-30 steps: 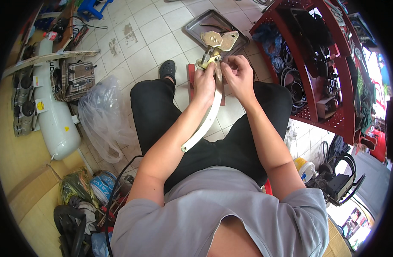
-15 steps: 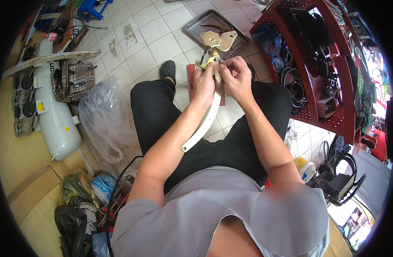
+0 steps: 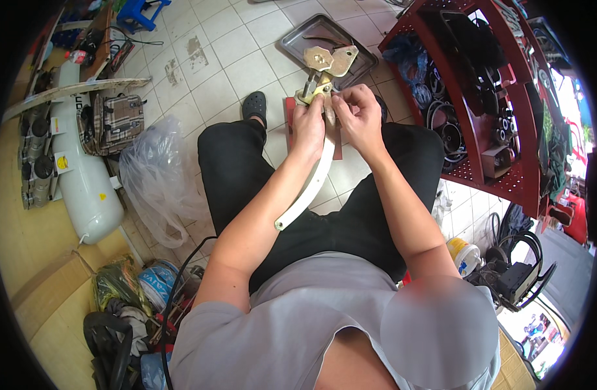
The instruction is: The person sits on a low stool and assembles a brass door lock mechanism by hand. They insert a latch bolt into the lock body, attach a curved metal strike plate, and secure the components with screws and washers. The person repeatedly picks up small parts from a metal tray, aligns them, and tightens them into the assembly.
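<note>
Between my knees is a metal lever assembly, with a long curved pale arm (image 3: 317, 175) pointing back toward my lap. At its far end are a yellowish bracket and two brass-coloured plates (image 3: 319, 59). My left hand (image 3: 307, 133) is closed around the arm just below the bracket, thumb along the top. Close beside it on the right, my right hand (image 3: 361, 117) pinches thumb and fingertips together at the arm's edge. Whatever lies between those fingertips is too small to tell. Under the assembly, a red piece (image 3: 290, 114) shows partly on the floor.
A grey metal tray (image 3: 292, 47) lies beyond the plates, with a thin tool in it. To the right stands a red perforated shelf (image 3: 467, 170) full of parts and cables. A clear plastic bag (image 3: 159, 169), a plaid bag (image 3: 119, 120) and a white cylinder (image 3: 93, 201) are at left.
The lever assembly and both hands have shifted very slightly to the left. My grip looks the same.
</note>
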Demonstrator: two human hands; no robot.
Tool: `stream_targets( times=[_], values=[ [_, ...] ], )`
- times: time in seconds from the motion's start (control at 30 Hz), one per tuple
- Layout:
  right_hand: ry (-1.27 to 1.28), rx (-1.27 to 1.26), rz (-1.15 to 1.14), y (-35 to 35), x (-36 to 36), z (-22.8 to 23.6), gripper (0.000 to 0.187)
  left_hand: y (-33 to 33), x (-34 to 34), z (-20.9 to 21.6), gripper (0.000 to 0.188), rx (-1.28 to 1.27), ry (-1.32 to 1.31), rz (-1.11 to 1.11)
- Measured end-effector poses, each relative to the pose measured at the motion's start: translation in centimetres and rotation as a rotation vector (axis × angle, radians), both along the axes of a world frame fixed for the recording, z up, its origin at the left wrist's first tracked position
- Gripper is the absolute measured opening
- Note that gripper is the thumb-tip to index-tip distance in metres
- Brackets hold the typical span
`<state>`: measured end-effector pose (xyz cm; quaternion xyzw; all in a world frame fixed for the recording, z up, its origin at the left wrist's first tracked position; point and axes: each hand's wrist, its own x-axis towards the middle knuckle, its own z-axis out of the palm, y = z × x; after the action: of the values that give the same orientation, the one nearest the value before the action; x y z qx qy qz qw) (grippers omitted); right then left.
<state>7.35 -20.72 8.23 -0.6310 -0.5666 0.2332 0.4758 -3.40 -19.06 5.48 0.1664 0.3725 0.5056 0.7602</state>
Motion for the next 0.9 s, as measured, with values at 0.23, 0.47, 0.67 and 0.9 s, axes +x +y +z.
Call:
stream_targets(
  times=[0.23,0.47,0.67,0.9],
  values=[
    [-0.044,0.031,0.002,0.0,0.0,0.2,0.017,0.0,-0.1,0.0,0.018,0.02,0.01,-0.001],
    [-0.043,0.044,-0.004,0.1,-0.2,0.2,0.016,-0.1,0.0,1.2,0.018,0.004,0.053,0.002],
    [-0.077,0.002,0.026,0.0,0.0,0.0,0.018,-0.1,0.1,1.0,0.018,0.027,0.031,0.014],
    [-0.093,0.02,0.005,0.2,-0.4,0.2,0.022,0.0,-0.2,0.1,0.017,0.017,0.015,0.01]
  ],
)
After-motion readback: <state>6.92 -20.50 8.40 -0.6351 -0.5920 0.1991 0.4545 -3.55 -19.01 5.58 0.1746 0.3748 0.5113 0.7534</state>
